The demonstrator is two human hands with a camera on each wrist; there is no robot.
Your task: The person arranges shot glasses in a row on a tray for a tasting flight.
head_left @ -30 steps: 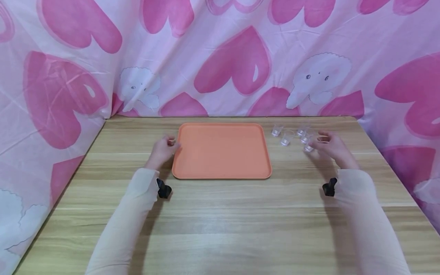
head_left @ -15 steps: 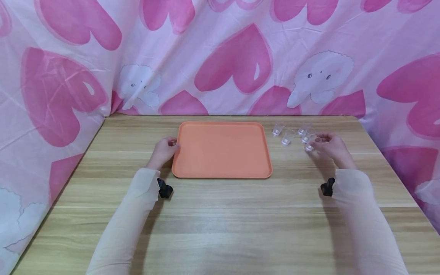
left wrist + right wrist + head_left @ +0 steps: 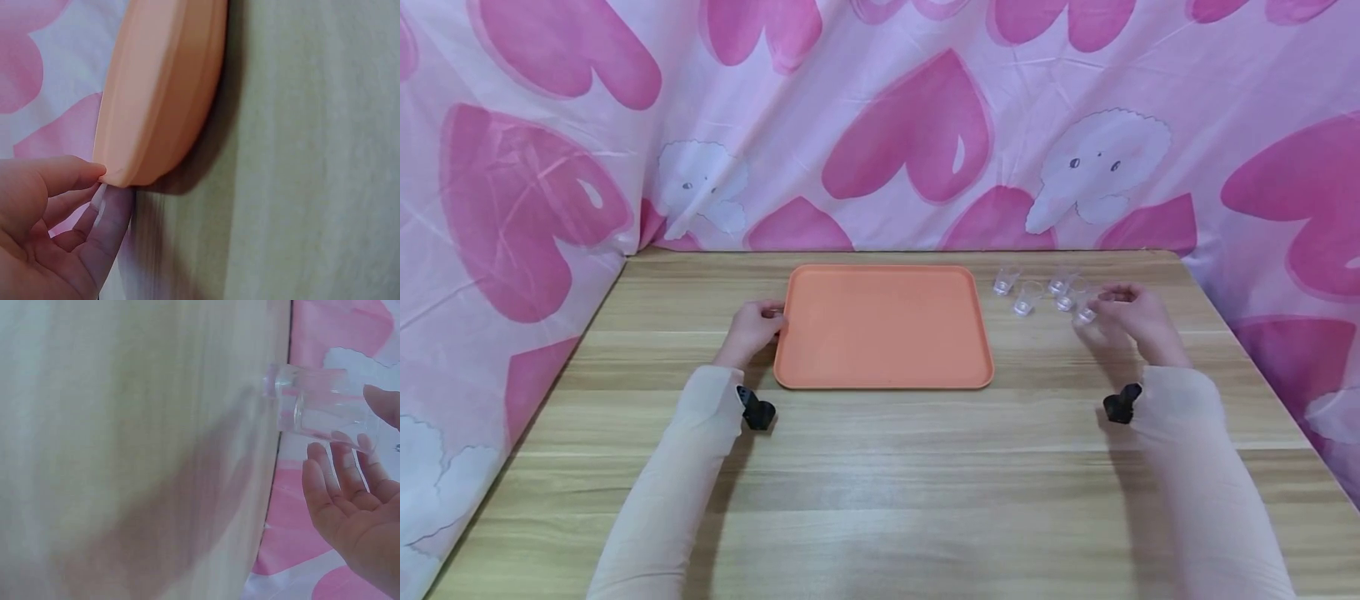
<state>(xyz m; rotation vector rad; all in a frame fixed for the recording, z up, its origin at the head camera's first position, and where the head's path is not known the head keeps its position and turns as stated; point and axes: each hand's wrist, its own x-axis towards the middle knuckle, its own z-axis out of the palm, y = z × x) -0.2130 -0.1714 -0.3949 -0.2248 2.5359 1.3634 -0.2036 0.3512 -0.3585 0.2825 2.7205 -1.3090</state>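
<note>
The orange tray (image 3: 883, 327) lies flat on the table; in the left wrist view its edge (image 3: 140, 112) meets my left hand (image 3: 59, 231). That hand (image 3: 749, 332) pinches the tray's left rim, thumb above and fingers below. Several small clear cups stand right of the tray, among them one nearer the tray (image 3: 1023, 301). At the rightmost cup (image 3: 1085, 313) is my right hand (image 3: 1141, 323). In the right wrist view, thumb and fingertips of the right hand (image 3: 365, 512) are on opposite sides of a clear cup's (image 3: 325, 409) rim, pinching it.
A wooden table (image 3: 880, 483) carries everything. Pink heart-patterned cloth (image 3: 910, 125) hangs along its back and both sides. Black wrist cameras sit at the left cuff (image 3: 757, 410) and right cuff (image 3: 1122, 404).
The rightmost cup has shifted slightly right and away from me, along with my right hand. My left hand remains at the tray's left rim, and the tray has not visibly moved.
</note>
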